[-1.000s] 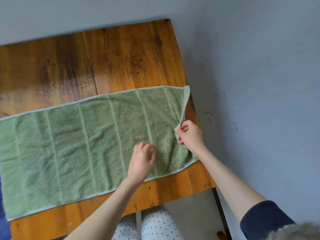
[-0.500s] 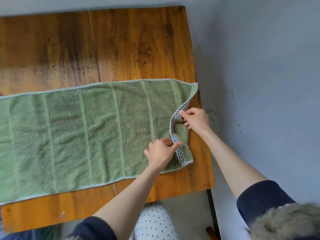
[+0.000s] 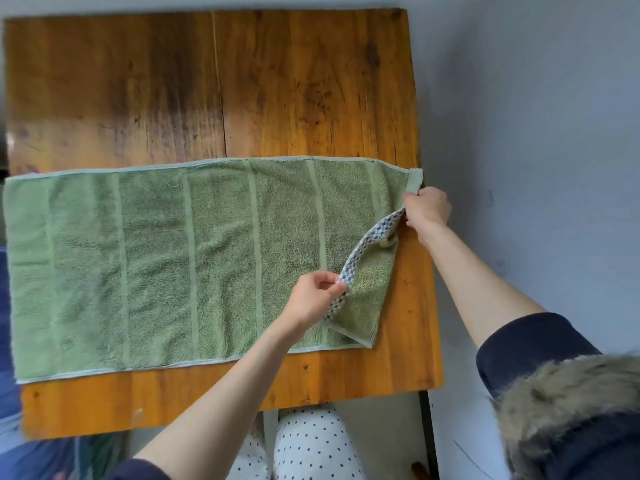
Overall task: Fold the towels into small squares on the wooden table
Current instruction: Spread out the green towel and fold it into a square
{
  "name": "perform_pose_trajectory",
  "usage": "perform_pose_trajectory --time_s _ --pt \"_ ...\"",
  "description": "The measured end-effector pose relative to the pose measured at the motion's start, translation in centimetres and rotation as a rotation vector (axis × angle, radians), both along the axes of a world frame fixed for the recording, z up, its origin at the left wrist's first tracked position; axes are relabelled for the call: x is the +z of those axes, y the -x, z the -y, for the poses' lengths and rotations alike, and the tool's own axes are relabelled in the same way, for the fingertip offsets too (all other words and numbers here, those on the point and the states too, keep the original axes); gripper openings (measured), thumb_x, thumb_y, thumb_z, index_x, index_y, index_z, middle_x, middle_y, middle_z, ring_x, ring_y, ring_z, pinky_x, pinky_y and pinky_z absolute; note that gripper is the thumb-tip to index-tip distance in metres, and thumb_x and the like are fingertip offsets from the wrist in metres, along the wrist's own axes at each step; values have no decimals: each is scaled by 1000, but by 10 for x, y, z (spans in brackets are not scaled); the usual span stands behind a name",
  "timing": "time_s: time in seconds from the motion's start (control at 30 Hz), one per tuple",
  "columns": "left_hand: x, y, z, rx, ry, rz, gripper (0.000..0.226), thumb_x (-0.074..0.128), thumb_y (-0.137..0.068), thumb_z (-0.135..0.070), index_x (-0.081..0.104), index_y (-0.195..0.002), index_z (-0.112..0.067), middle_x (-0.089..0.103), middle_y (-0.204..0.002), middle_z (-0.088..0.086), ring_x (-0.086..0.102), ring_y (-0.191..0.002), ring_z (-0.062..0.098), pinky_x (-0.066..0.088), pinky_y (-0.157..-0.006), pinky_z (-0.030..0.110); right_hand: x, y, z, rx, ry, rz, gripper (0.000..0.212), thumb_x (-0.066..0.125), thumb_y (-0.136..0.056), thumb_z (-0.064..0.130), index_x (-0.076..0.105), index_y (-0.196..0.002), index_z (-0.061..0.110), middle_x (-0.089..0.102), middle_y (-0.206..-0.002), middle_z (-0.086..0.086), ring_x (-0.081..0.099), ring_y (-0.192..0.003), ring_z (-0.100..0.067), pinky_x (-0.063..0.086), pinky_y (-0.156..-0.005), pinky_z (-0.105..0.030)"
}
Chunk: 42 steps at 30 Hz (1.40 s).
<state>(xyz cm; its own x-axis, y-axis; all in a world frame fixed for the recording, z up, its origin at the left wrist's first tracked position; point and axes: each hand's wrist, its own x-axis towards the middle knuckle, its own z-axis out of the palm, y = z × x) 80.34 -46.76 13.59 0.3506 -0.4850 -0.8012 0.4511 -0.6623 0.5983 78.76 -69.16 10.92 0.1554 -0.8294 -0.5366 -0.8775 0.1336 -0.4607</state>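
Observation:
A long green towel with pale stripes lies spread across the wooden table, reaching from the left edge to the right edge. Its right end is lifted and curled inward, showing a blue-and-white checked border. My left hand pinches that checked border near the front. My right hand pinches the same end near the far right corner, at the table's right edge.
The far half of the table is bare wood. A grey wall runs close along the right side. Dotted trousers show below the table's front edge. Blue fabric lies at the left edge of the view.
Both hands have lifted the towel's right end higher and drawn it apart along the checked border. My right hand moved toward the far corner; the view shifted to show more table.

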Motion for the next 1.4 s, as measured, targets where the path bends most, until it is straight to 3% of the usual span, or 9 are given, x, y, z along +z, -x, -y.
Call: perform_pose_trajectory --time_s 0.13,0.23,0.4,0.53,0.77,0.87,1.03,1.27,1.4 --pt "15 -8 -1 -42 55 19 12 60 -90 -23 64 -86 -13 61 -81 0 51 -70 11 41 -65 19 12 4 14 -114 2 66 18 49 -88 12 57 -72 10 59 -77 -8 58 -67 -25 56 -65 -37" --pt "30 -3 16 -133 109 36 10 60 -90 -21 62 -84 -14 60 -79 0 48 -67 12 42 -64 22 27 16 30 -170 -1 102 30 54 -87 14 46 -58 15 56 -67 -6 50 -59 -20 39 -51 -28" --pt "54 16 48 -290 206 62 10 56 -92 -19 60 -86 -11 55 -75 1 46 -63 11 42 -62 22 61 34 48 -345 56 154 26 62 -78 10 53 -54 13 65 -77 -11 62 -72 -25 54 -65 -41" --pt "73 26 60 -301 281 55 12 56 -92 -19 60 -88 -8 56 -78 4 48 -66 13 43 -64 24 89 42 54 -402 144 141 19 61 -82 19 68 -85 2 69 -94 -14 64 -79 -26 56 -77 -44" --pt "82 0 16 -247 258 115 12 59 -91 -22 61 -81 -15 55 -73 1 46 -64 13 37 -58 21 115 21 7 -125 203 202 36 54 -86 21 39 -54 19 43 -55 2 43 -61 -23 37 -56 -28" --pt "82 -20 -25 -167 209 131 12 60 -90 -22 61 -79 -18 57 -73 0 48 -65 12 40 -57 20 125 -6 -28 -30 172 287 26 54 -90 22 45 -65 20 52 -64 0 47 -53 -16 36 -43 -19" --pt "96 -65 -101 -130 202 202 11 61 -89 -22 60 -79 -18 54 -68 -4 47 -59 8 43 -56 20 140 -65 -98 71 64 485 12 57 -92 21 56 -96 10 62 -90 -5 63 -76 -17 53 -58 -25" --pt "112 -117 -225 142 216 157 7 63 -88 -17 60 -83 -12 56 -71 -3 49 -62 8 44 -54 16 154 -150 -208 314 78 500 12 57 -92 23 57 -97 12 62 -96 -3 64 -82 -16 57 -69 -29" --pt "109 -130 -281 273 194 143 7 63 -88 -18 60 -82 -14 59 -73 -7 50 -66 6 45 -56 17 152 -194 -263 372 -8 500 9 60 -89 16 56 -89 9 65 -99 -14 67 -69 -20 60 -59 -35"
